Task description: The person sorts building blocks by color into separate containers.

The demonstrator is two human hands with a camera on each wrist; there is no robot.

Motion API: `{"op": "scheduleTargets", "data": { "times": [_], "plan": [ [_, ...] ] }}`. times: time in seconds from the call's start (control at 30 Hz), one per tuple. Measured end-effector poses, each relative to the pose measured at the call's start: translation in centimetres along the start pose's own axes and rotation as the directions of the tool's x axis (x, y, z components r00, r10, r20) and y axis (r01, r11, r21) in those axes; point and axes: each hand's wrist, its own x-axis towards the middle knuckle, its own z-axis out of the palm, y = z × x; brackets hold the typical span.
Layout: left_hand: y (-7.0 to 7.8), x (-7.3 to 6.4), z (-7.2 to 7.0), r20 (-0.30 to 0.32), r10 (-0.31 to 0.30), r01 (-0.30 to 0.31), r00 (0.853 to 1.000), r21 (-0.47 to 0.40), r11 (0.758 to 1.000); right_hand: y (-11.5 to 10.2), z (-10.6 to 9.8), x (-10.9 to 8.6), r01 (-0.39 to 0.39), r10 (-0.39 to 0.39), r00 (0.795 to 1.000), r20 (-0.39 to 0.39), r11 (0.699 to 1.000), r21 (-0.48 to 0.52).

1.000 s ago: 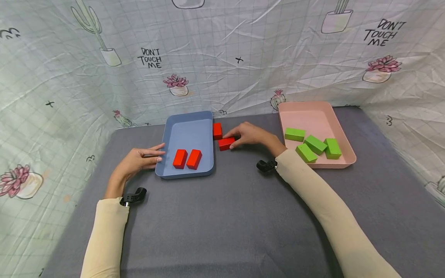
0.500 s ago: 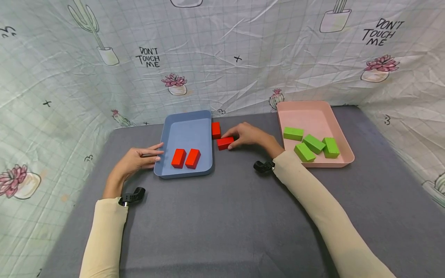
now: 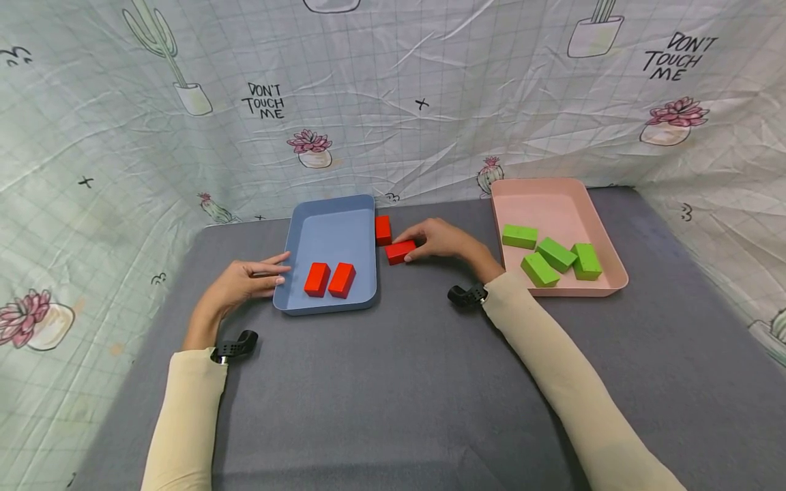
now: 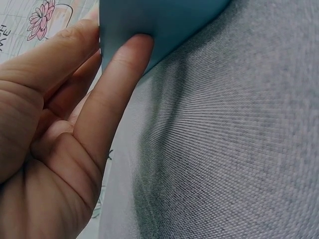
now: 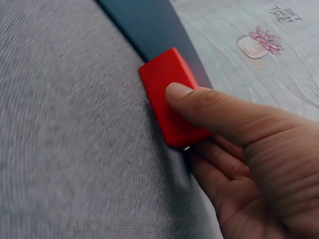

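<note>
The right hand (image 3: 441, 239) pinches a red block (image 3: 398, 252), thumb on its near face, just outside the right wall of a blue tray (image 3: 331, 218). In the right wrist view, the thumb lies across that red block (image 5: 167, 94) in front of the tray's dark wall (image 5: 154, 30). A second red block (image 3: 383, 230) stands behind it against the tray. At the tray's left side the left hand (image 3: 242, 283) holds the rim. One fingertip presses the outer wall (image 4: 164, 20) in the left wrist view, while another reaches past the edge. Two red blocks (image 3: 329, 280) lie inside the tray.
To the right stands a pink tray (image 3: 546, 198) with several green blocks (image 3: 555, 254) in it. A grey cloth (image 3: 381, 382) covers the table. Behind and at the sides hangs a patterned curtain (image 3: 368, 75). Each wrist wears a black camera (image 3: 468, 295).
The right forearm shifts slightly, with its hand staying on the same red block. The left hand, trays and other blocks keep their places; the head view sways a little.
</note>
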Motion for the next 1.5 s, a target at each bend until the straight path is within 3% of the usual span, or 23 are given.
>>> {"op": "scheduleTargets", "data": {
  "times": [0.17, 0.37, 0.67, 1.5],
  "plan": [
    [0.0, 0.0, 0.0, 0.001, 0.002, -0.002, 1.0, -0.014, 1.0, 0.1, 0.3, -0.2, -0.024, 0.024, 1.0, -0.005, 0.995, 0.095],
    [0.1, -0.1, 0.0, -0.001, 0.0, 0.0, 1.0, -0.009, 1.0, 0.2, 0.5, -0.2, -0.039, 0.041, 0.999, -0.014, 0.99, 0.137],
    [0.2, -0.1, 0.1, 0.001, -0.009, 0.009, 1.0, -0.007, 1.0, 0.2, 0.2, -0.1, -0.023, 0.03, 0.998, -0.056, 0.993, 0.112],
    [0.2, -0.3, 0.1, 0.001, -0.007, 0.007, 1.0, -0.014, 1.0, -2.3, -1.7, -0.7, 0.068, -0.061, 0.996, -0.063, 0.992, 0.102]
  ]
}}
